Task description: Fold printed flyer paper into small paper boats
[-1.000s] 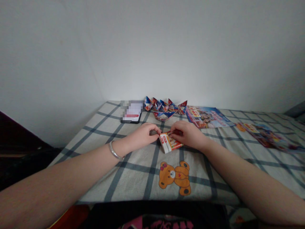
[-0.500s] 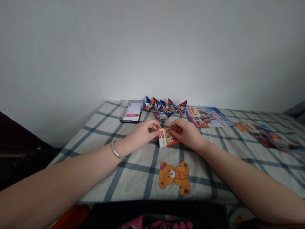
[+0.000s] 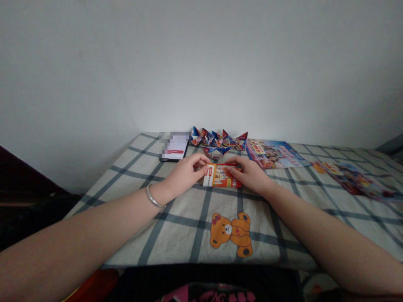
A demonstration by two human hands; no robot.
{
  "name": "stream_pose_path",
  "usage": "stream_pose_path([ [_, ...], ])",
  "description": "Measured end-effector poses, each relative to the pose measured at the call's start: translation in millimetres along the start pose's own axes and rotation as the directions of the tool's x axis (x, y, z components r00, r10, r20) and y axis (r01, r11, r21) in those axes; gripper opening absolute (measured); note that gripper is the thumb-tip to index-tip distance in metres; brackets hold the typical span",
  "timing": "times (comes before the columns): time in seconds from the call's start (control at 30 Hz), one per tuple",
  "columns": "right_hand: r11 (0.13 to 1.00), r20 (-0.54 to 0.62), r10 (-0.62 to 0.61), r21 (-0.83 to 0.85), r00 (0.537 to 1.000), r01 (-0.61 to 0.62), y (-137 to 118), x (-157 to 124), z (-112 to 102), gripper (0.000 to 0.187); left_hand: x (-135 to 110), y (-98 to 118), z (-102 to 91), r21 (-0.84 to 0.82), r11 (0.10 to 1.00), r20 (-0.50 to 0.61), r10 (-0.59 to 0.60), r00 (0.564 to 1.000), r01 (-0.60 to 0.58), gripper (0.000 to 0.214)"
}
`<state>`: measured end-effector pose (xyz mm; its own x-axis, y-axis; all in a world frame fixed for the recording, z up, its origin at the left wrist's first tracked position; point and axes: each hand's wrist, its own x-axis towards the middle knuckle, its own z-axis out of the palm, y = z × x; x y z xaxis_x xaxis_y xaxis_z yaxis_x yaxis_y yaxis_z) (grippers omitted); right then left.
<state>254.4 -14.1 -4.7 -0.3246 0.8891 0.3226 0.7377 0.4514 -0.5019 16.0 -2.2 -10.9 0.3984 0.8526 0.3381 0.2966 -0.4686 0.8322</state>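
Observation:
A small folded paper [image 3: 220, 176], printed red, orange and white, lies on the checked cloth [image 3: 189, 218] between both hands. My left hand [image 3: 185, 174] pinches its left end with curled fingers; a silver bracelet [image 3: 152, 198] circles that wrist. My right hand [image 3: 248, 174] pinches the paper's top right edge. Just behind, near the wall, sit several folded paper boats [image 3: 218, 140] in red and blue print.
A phone [image 3: 174, 147] lies at the back left of the cloth. Printed leaflets lie to the right, one [image 3: 273, 153] near the boats and another [image 3: 349, 176] farther right. An orange bear [image 3: 231, 230] is printed on the cloth. The cloth's left edge drops beside a dark area.
The folded paper has turned from tilted to lying level and wider, and it has shifted slightly away from me. Both hands moved with it toward the boats.

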Motion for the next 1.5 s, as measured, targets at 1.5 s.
stream_pose_path([
  [1.5,0.981,-0.017,0.058,0.187,0.998,-0.054,10.8,0.7,2.8,0.019,10.9,-19.2,-5.8,-0.096,0.994,-0.008,-0.058,0.998,0.057,0.018],
])
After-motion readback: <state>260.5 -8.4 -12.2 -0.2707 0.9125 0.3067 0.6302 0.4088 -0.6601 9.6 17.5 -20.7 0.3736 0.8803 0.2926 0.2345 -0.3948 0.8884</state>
